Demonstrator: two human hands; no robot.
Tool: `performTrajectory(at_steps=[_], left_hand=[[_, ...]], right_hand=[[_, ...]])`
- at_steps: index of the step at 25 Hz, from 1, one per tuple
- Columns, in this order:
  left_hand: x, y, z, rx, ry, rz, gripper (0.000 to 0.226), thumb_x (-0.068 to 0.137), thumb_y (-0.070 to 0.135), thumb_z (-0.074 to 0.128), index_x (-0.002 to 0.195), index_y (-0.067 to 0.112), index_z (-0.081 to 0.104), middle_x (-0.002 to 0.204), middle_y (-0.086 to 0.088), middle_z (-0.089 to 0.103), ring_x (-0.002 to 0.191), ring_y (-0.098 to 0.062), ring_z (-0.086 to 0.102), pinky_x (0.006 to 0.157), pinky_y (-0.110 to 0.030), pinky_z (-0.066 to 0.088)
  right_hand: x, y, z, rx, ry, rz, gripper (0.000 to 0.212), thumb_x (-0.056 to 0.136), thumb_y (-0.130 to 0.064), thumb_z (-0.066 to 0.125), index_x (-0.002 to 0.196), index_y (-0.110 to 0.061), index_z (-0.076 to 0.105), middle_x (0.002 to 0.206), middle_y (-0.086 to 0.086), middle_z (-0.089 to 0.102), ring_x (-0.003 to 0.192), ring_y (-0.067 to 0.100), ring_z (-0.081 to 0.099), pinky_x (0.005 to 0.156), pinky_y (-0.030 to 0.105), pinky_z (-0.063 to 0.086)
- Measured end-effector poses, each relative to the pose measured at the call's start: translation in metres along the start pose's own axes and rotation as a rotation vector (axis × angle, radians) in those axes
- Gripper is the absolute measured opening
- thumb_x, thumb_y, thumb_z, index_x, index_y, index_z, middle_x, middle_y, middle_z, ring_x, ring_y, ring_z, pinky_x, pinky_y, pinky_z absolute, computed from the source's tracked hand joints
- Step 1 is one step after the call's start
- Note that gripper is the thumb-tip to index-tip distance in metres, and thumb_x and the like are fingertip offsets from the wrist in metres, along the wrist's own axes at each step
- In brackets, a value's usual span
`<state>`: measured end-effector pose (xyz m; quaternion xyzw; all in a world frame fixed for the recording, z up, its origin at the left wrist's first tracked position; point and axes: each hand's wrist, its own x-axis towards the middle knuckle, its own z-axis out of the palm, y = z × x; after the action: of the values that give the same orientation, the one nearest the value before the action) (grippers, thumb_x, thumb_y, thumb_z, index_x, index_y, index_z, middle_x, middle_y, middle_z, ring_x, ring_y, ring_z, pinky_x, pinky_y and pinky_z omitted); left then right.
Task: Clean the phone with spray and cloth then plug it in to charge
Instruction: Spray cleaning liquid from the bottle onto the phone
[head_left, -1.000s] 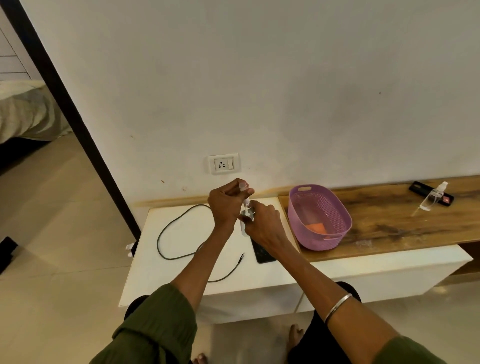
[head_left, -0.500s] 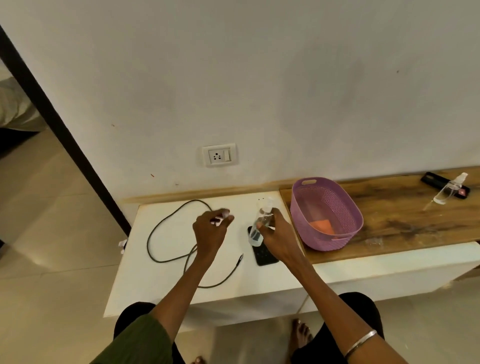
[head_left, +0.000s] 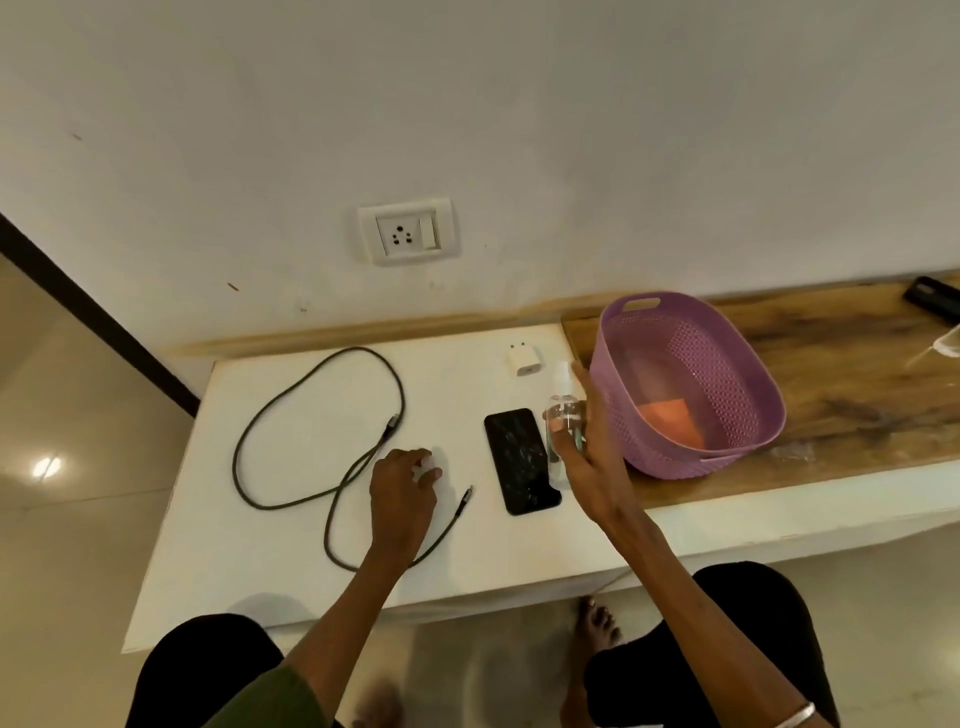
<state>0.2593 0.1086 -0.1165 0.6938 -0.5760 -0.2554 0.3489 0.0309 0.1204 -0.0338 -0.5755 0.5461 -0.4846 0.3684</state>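
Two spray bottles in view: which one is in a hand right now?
The spray bottle beside the phone, gripped upright by the right hand. The other bottle lies untouched at the wooden shelf's far right edge.

Home room, wall socket (head_left: 408, 232), low cabinet (head_left: 291, 525), tiled floor (head_left: 67, 457)

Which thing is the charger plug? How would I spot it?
Find the white table under the wall socket. Near its back edge, beside the purple basket, lies the charger plug: a little white cube with two pins, unlike the black phone.
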Motion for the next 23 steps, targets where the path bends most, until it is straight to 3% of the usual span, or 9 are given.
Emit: performTrajectory(at_steps=[2, 4, 8, 10, 13, 15, 17, 19, 23], left_hand=[[-0.002, 0.000, 0.001, -0.005, -0.041, -0.029, 0.036, 0.087, 0.011, 0.073, 0.121, 0.006, 0.066, 0.115, -0.010, 0.065, 0.107, -0.027, 0.060, 0.089, -0.020, 0.046], [-0.006, 0.001, -0.001, 0.001, -0.073, -0.067, 0.049, 0.088, 0.022, 0.072, 0.134, 0.011, 0.057, 0.129, -0.009, 0.057, 0.121, -0.027, 0.052, 0.103, -0.035, 0.045], [0.000, 0.017, -0.004, 0.242, -0.099, 0.241, 0.075, 0.084, 0.059, 0.064, 0.146, 0.022, 0.041, 0.146, -0.003, 0.047, 0.138, -0.024, 0.036, 0.115, -0.043, 0.027], [0.014, 0.030, 0.003, 0.270, -0.349, 0.299, 0.106, 0.071, 0.072, 0.068, 0.154, 0.024, 0.022, 0.158, -0.002, 0.029, 0.146, -0.025, 0.022, 0.118, -0.047, 0.018], [0.029, 0.041, 0.021, 0.421, -0.589, 0.317, 0.143, 0.051, 0.079, 0.075, 0.156, 0.024, -0.004, 0.165, -0.002, 0.006, 0.151, -0.028, 0.007, 0.120, -0.051, 0.007], [0.032, 0.041, 0.031, 0.454, -0.654, 0.341, 0.150, 0.045, 0.080, 0.077, 0.154, 0.025, -0.010, 0.165, -0.001, 0.005, 0.151, -0.028, 0.009, 0.120, -0.051, 0.006], [0.032, 0.039, 0.040, 0.469, -0.687, 0.352, 0.152, 0.044, 0.079, 0.078, 0.153, 0.026, -0.012, 0.165, 0.000, 0.005, 0.150, -0.027, 0.012, 0.120, -0.050, 0.007], [0.031, 0.038, 0.044, 0.456, -0.687, 0.340, 0.152, 0.045, 0.077, 0.080, 0.154, 0.026, -0.013, 0.164, -0.001, 0.009, 0.148, -0.027, 0.018, 0.120, -0.050, 0.012], [0.037, 0.041, 0.045, 0.428, -0.692, 0.289, 0.154, 0.044, 0.074, 0.083, 0.153, 0.026, -0.015, 0.160, -0.004, 0.020, 0.144, -0.029, 0.024, 0.118, -0.050, 0.017]], right_hand=[[0.007, 0.003, 0.004, 0.067, 0.000, -0.002, 0.067, 0.094, -0.040, 0.054, 0.149, -0.048, 0.016, 0.123, -0.037, 0.049, 0.107, 0.002, 0.062, 0.078, 0.020, 0.057], [0.013, 0.006, 0.002, 0.124, 0.009, -0.001, 0.068, 0.093, -0.038, 0.057, 0.148, -0.050, 0.018, 0.111, -0.020, 0.059, 0.091, 0.016, 0.069, 0.070, 0.030, 0.060], [0.014, 0.012, -0.005, 0.092, -0.002, 0.037, 0.063, 0.092, -0.044, 0.055, 0.145, -0.052, 0.022, 0.129, 0.013, 0.049, 0.099, 0.031, 0.059, 0.075, 0.051, 0.060], [0.015, 0.013, -0.008, 0.019, -0.012, 0.030, 0.061, 0.091, -0.044, 0.056, 0.142, -0.052, 0.025, 0.129, 0.005, 0.045, 0.105, 0.027, 0.053, 0.080, 0.045, 0.058], [0.020, 0.013, -0.012, -0.090, -0.040, -0.023, 0.065, 0.090, -0.023, 0.064, 0.141, -0.044, 0.029, 0.133, -0.014, 0.047, 0.110, 0.015, 0.057, 0.081, 0.029, 0.060], [0.020, 0.019, -0.013, -0.243, -0.039, -0.017, 0.070, 0.087, -0.013, 0.069, 0.139, -0.041, 0.032, 0.109, -0.031, 0.055, 0.091, 0.010, 0.065, 0.068, 0.015, 0.058], [0.019, 0.027, -0.011, -0.392, -0.039, 0.005, 0.069, 0.087, -0.012, 0.069, 0.138, -0.040, 0.032, 0.081, -0.018, 0.060, 0.067, 0.011, 0.065, 0.057, 0.011, 0.054], [0.019, 0.032, -0.010, -0.533, -0.023, 0.020, 0.067, 0.089, -0.013, 0.067, 0.140, -0.039, 0.031, 0.070, -0.013, 0.057, 0.053, 0.010, 0.059, 0.056, 0.017, 0.057], [0.022, 0.037, -0.013, -0.721, 0.026, 0.011, 0.065, 0.091, -0.016, 0.063, 0.145, -0.032, 0.030, 0.101, 0.004, 0.070, 0.074, 0.014, 0.066, 0.073, 0.028, 0.058]])
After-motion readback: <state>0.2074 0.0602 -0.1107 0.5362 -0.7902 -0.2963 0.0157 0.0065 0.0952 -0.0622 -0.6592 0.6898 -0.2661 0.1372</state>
